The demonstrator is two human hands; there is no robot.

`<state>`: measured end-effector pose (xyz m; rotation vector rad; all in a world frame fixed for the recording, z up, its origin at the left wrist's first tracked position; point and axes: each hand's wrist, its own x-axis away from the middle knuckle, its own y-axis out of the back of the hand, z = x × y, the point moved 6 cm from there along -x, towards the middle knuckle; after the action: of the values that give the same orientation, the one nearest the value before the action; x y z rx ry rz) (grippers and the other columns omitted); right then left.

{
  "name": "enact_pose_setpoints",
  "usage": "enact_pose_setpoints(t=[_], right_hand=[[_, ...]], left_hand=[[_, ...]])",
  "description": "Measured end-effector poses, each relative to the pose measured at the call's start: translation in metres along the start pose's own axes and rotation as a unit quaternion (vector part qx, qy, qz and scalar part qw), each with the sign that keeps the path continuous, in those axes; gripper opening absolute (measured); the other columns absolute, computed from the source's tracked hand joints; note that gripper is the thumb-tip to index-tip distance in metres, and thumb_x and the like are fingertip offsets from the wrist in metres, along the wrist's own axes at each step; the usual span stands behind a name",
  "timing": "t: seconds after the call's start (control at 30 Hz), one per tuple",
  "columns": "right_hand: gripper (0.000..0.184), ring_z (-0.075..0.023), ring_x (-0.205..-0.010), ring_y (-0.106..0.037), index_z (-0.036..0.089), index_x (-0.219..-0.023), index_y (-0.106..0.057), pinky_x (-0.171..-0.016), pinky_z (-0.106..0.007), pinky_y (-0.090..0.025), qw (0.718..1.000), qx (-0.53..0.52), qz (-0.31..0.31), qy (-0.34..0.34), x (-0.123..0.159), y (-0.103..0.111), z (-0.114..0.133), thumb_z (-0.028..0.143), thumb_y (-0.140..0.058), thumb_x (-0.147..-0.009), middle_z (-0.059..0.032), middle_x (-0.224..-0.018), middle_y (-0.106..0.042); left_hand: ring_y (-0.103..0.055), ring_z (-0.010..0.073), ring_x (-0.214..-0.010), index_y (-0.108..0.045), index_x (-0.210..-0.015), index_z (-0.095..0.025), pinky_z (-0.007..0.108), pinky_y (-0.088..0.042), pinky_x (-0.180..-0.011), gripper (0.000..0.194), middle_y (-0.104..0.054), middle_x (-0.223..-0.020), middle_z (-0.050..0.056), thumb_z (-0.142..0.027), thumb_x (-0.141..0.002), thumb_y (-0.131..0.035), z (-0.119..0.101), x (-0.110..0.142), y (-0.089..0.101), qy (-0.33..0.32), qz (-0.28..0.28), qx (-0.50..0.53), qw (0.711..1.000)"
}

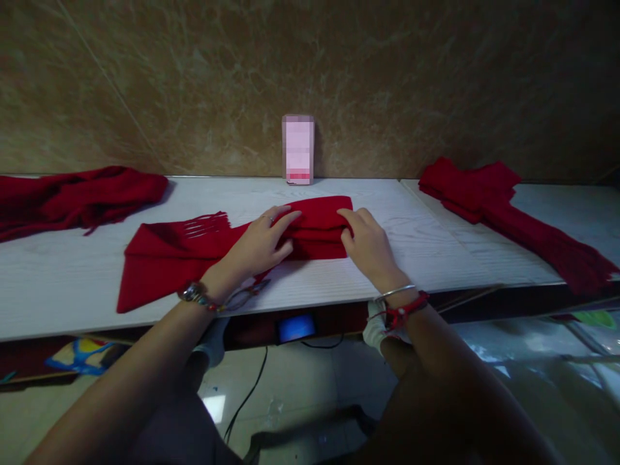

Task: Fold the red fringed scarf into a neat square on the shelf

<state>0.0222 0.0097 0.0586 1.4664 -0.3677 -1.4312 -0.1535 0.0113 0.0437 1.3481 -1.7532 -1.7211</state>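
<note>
A red scarf (317,216) with a fringed end lies partly folded on the white wood-grain tabletop, a loose flap spreading to the left. My left hand (259,242) rests over its middle, thumb and forefinger around a raised fold of the cloth. At the scarf's right end, my right hand (371,245) grips the edge of that same fold between thumb and fingers. Some of the cloth is hidden under my left hand and wrist.
Another red scarf (101,194) lies crumpled at the left, and a red scarf (484,194) with a fringed end hangs near the right edge. A phone (299,150) leans on the brown marbled wall. Below the tabletop a small lit screen (297,327) and a black cable (249,387) show.
</note>
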Motion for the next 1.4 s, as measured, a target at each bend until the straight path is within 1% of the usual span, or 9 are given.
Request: enact_pose_setpoints(t=[0.23,0.33,0.47,0.6,0.8,1.03,1.17,1.27,1.4], right_hand=[[0.038,-0.0216,-0.093,-0.055,0.020,-0.107,-0.061,-0.082,-0.039,-0.045,0.995,-0.013,-0.085,0.045,-0.047,0.027,0.025,0.006,-0.036,-0.082,-0.0072,-0.094,-0.058],[0.039,-0.0209,-0.093,-0.055,0.020,-0.110,-0.059,-0.082,-0.039,-0.045,0.994,-0.013,-0.093,0.051,-0.057,0.032,0.033,0.007,-0.033,-0.083,-0.0074,-0.096,-0.056],[0.040,-0.0219,-0.095,-0.054,0.021,-0.115,-0.056,-0.079,-0.039,-0.047,0.992,-0.032,-0.115,0.043,-0.051,0.033,0.032,0.009,-0.032,-0.085,-0.0081,-0.098,-0.056],[0.039,-0.0212,-0.092,-0.055,0.021,-0.111,-0.057,-0.079,-0.037,-0.047,0.991,-0.052,-0.124,0.022,-0.026,0.022,0.024,0.008,-0.035,-0.081,-0.0074,-0.094,-0.056],[0.043,-0.0219,-0.082,-0.056,0.019,-0.109,-0.059,-0.079,-0.038,-0.047,0.997,-0.055,-0.057,-0.015,0.010,-0.012,0.005,0.004,-0.039,-0.074,-0.0073,-0.089,-0.056],[0.044,-0.0206,-0.082,-0.056,0.016,-0.112,-0.059,-0.080,-0.037,-0.047,0.998,-0.051,-0.045,-0.008,0.011,-0.012,0.009,0.005,-0.038,-0.075,-0.0082,-0.090,-0.054],[0.043,-0.0204,-0.079,-0.056,0.015,-0.110,-0.060,-0.079,-0.038,-0.048,0.997,-0.060,-0.052,-0.011,0.010,-0.011,0.008,0.004,-0.039,-0.074,-0.0081,-0.089,-0.053],[0.043,-0.0214,-0.083,-0.057,0.013,-0.109,-0.062,-0.080,-0.040,-0.049,0.998,-0.044,-0.047,-0.020,0.008,-0.010,0.005,0.004,-0.040,-0.073,-0.0103,-0.092,-0.054],[0.048,-0.0257,-0.111,-0.053,0.016,-0.117,-0.059,-0.091,-0.045,-0.047,0.999,0.000,-0.019,0.048,-0.001,-0.006,0.013,0.003,-0.041,-0.075,-0.0142,-0.122,-0.052]], left_hand=[[-0.045,0.0266,-0.122,-0.040,-0.134,-0.014,0.041,-0.038,-0.104,0.053,-0.042,-0.137,0.015,-0.026,-0.084,-0.051,-0.012,-0.015,-0.003,0.045,-0.062,0.044,0.996],[-0.046,0.0266,-0.122,-0.035,-0.137,-0.011,0.040,-0.040,-0.103,0.060,-0.041,-0.137,0.016,-0.017,-0.080,-0.051,-0.009,-0.018,-0.001,0.080,-0.083,0.056,0.992],[-0.045,0.0244,-0.124,-0.033,-0.138,-0.010,0.040,-0.037,-0.106,0.063,-0.041,-0.138,0.017,-0.004,-0.076,-0.042,0.003,-0.009,0.010,0.110,-0.125,0.065,0.984],[-0.041,0.0227,-0.128,-0.034,-0.138,-0.017,0.040,-0.032,-0.110,0.069,-0.038,-0.141,0.013,-0.002,-0.071,-0.040,0.018,0.008,0.016,0.124,-0.171,0.060,0.976],[-0.043,0.0249,-0.128,-0.037,-0.138,-0.016,0.040,-0.034,-0.109,0.070,-0.035,-0.145,0.013,-0.001,-0.070,-0.040,0.028,0.011,-0.010,0.118,-0.064,0.080,0.988],[-0.044,0.0234,-0.127,-0.031,-0.142,-0.010,0.037,-0.032,-0.110,0.068,-0.038,-0.144,0.015,-0.007,-0.075,-0.042,0.029,0.011,-0.007,0.115,-0.007,0.070,0.991],[-0.044,0.0229,-0.128,-0.028,-0.143,-0.014,0.037,-0.031,-0.110,0.065,-0.037,-0.145,0.013,-0.016,-0.080,-0.043,0.029,0.016,-0.005,0.099,-0.001,0.076,0.992],[-0.037,0.0238,-0.132,-0.028,-0.143,-0.016,0.038,-0.029,-0.111,0.064,-0.028,-0.150,0.012,-0.018,-0.082,-0.043,0.026,0.018,-0.006,0.076,-0.012,0.073,0.994],[-0.021,0.0278,-0.139,-0.034,-0.140,-0.017,0.043,-0.024,-0.113,0.060,-0.022,-0.153,0.011,-0.019,-0.082,-0.046,0.021,0.018,-0.004,0.042,-0.027,0.054,0.997]])
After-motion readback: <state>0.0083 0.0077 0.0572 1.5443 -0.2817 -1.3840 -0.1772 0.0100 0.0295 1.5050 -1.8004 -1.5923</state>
